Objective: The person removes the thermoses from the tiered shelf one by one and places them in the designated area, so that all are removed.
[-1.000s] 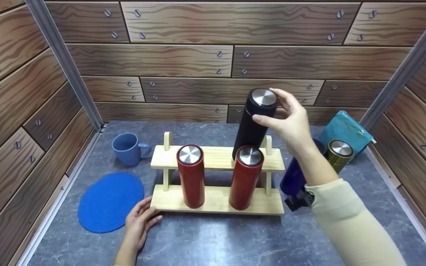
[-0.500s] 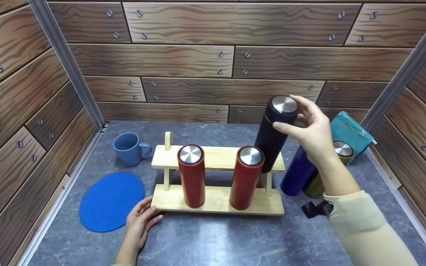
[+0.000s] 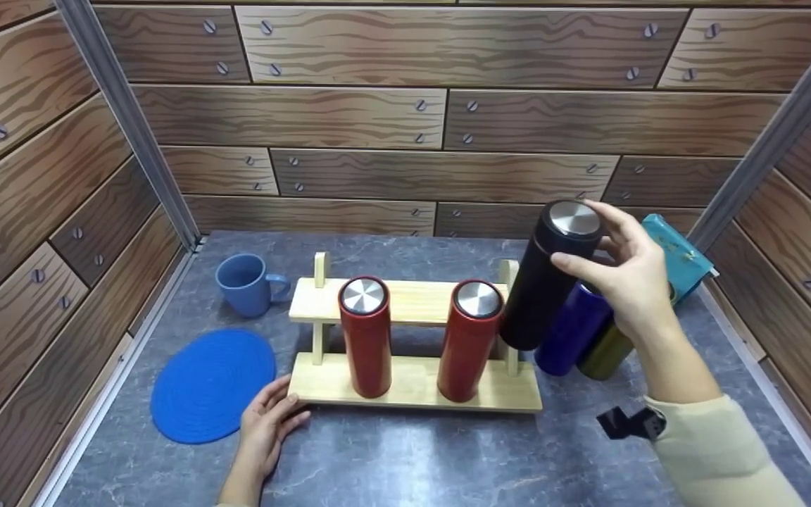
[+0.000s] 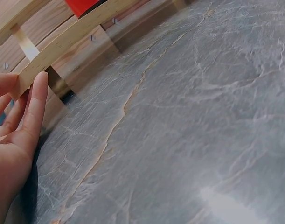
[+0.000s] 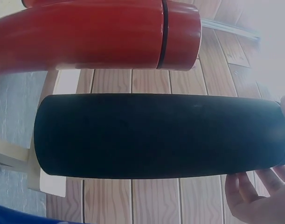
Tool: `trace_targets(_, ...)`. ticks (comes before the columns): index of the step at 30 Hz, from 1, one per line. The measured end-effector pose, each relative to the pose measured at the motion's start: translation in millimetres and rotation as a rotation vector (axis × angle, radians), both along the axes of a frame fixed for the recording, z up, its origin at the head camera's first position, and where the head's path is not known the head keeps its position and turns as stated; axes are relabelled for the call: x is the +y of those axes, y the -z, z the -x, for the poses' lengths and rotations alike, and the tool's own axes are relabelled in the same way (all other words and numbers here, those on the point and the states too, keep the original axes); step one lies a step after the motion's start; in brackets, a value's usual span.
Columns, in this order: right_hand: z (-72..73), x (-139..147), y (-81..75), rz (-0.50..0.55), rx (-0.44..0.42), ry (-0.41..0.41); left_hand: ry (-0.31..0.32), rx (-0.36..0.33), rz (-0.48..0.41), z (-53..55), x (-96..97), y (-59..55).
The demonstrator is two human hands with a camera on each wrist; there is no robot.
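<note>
One black flask (image 3: 545,285), tilted, is held off the right end of the wooden rack (image 3: 412,299); R hand (image 3: 634,274) has its fingers clamped round it near the lid; L hand (image 3: 265,426) pinches the rack's left front corner, handy for steadying; two red flasks (image 3: 367,352) stand on the rack's lower shelf; gap to the right-hand red flask (image 3: 465,352) looks slim, so best to swing outward from rack; blue flask (image 3: 576,327) & green flask (image 3: 606,355), right of rack, need clearance too; straighten b4 lowering; can't tell if base touches anything.
</note>
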State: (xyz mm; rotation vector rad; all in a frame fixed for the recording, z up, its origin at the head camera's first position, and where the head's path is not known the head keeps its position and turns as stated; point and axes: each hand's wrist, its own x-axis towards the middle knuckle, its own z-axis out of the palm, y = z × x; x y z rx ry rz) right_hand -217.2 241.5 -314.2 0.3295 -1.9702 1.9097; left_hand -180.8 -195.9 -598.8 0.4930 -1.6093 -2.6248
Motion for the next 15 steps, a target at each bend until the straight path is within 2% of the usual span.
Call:
trace_targets(8,-15.0,12.6,3.0,0.045,0.031,-0.010,0.012,0.003,-0.002,0.5,-0.9,-0.8)
trace_targets(15,-23.8,23.0,14.3,0.045,0.040,0.022,0.012,0.005,0.015,0.6,-0.2,0.0)
